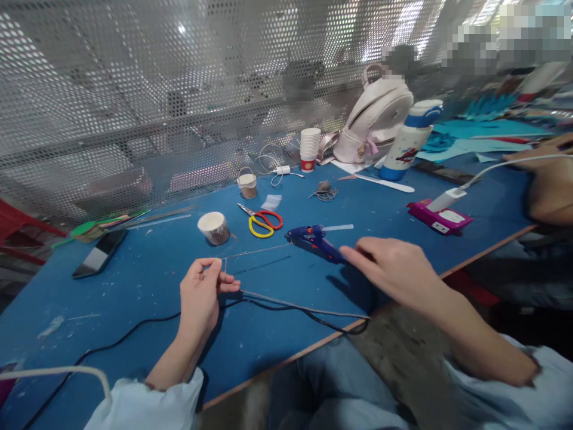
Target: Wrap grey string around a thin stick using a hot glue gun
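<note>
My left hand pinches a thin grey wire that runs right along the blue table toward its front edge; a short end sticks up by my fingertips. My right hand reaches over the handle of a blue glue gun lying on the table, fingers curled round its rear end. A glue stick pokes out of the gun's back. A thin metal rod lies in front of the gun's nozzle. The gun's black cord trails left across the table.
Red and yellow scissors, a paper cup on its side, a small brown basket, stacked cups, a dark phone, a pink device with white charger, a bottle and white backpack stand behind. Another person's hand is at right.
</note>
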Demonstrator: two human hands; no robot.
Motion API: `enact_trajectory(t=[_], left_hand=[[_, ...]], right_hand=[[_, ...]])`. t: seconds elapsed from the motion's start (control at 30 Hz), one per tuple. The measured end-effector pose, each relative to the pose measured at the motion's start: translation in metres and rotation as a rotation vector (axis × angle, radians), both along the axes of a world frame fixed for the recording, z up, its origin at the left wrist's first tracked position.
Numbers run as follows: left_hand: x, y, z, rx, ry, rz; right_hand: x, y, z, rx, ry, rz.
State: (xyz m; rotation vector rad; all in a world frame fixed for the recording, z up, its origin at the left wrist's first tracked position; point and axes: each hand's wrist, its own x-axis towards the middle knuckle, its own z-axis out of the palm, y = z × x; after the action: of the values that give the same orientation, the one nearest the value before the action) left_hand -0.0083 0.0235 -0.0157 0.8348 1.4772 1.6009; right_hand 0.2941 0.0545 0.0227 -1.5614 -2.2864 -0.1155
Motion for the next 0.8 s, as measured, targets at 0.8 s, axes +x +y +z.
enact_trajectory(t=[0.8], left_hand=[[0.013, -0.006, 0.003, -0.114, -0.027, -0.147]], right_hand=[[-0.123, 0.033, -0.043, 0.259, 0.118, 0.633]])
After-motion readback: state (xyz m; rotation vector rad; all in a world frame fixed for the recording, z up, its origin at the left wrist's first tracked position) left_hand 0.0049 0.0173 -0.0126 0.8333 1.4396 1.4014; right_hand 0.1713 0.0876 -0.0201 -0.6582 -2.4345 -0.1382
